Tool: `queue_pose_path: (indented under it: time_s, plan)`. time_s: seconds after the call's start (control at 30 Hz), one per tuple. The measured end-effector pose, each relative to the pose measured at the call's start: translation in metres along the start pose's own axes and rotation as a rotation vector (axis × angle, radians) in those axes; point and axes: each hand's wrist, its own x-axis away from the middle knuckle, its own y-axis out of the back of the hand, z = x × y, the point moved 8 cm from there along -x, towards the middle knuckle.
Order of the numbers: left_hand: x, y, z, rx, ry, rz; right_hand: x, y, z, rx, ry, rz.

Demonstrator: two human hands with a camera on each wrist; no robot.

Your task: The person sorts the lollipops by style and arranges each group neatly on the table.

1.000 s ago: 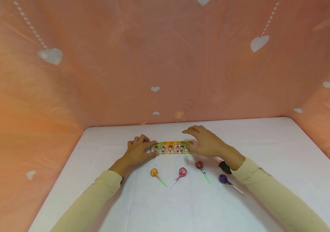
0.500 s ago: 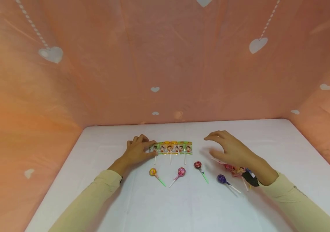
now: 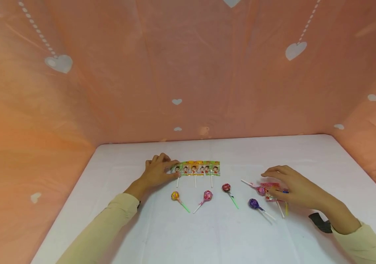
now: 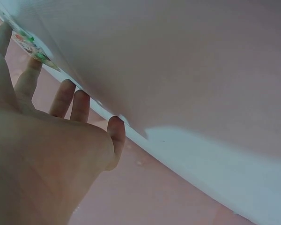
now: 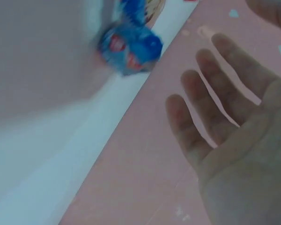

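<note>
Peach heart-print backdrop (image 3: pixel 224 73) behind white worktop (image 3: pixel 207 238). Landmark: row of three flat lollipop packets (image 3: pixel 194 168), lying side by side. Change: right hand (image 3: pixel 296 189) moved from row's right end to candy cluster (image 3: pixel 261 190), right of row. Its fingers spread, no grip seen. Left hand (image 3: pixel 156 174) at row's left end, fingers extended, thumb and index touching packet. Judgement: row steadied by left hand alone. Hidden: leftmost packet's edge, part of cluster; right thumb contact cannot tell. Blue lollipop (image 5: pixel 131 49) blurred.
</note>
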Motion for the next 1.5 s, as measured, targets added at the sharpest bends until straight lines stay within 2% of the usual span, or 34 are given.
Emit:
queue_pose_path:
  time_s: [0.17,0.3,0.47,0.63,0.93,1.23,1.5]
  plan:
    - [-0.001,-0.001,0.001,-0.004,0.006,0.0,0.013,-0.002,-0.014,-0.011,-0.039,0.038]
    - [-0.001,0.0,0.0,0.008,0.004,-0.004,0.021,-0.005,-0.022,-0.013,-0.04,0.064]
    - [-0.001,0.001,-0.002,0.015,0.001,0.0,0.026,-0.008,-0.028,-0.016,-0.062,0.097]
    - [0.0,0.002,-0.002,0.002,0.009,0.005,0.026,-0.016,-0.033,-0.038,-0.091,0.128]
    - [0.001,0.003,-0.002,0.019,0.015,0.004,0.025,-0.021,-0.034,-0.021,-0.096,0.149]
    - [0.003,0.003,-0.004,0.02,0.001,0.006,0.024,-0.022,-0.032,-0.008,-0.095,0.134]
    - [0.003,0.004,-0.005,0.024,0.006,0.005,0.021,-0.022,-0.032,0.024,-0.147,0.142]
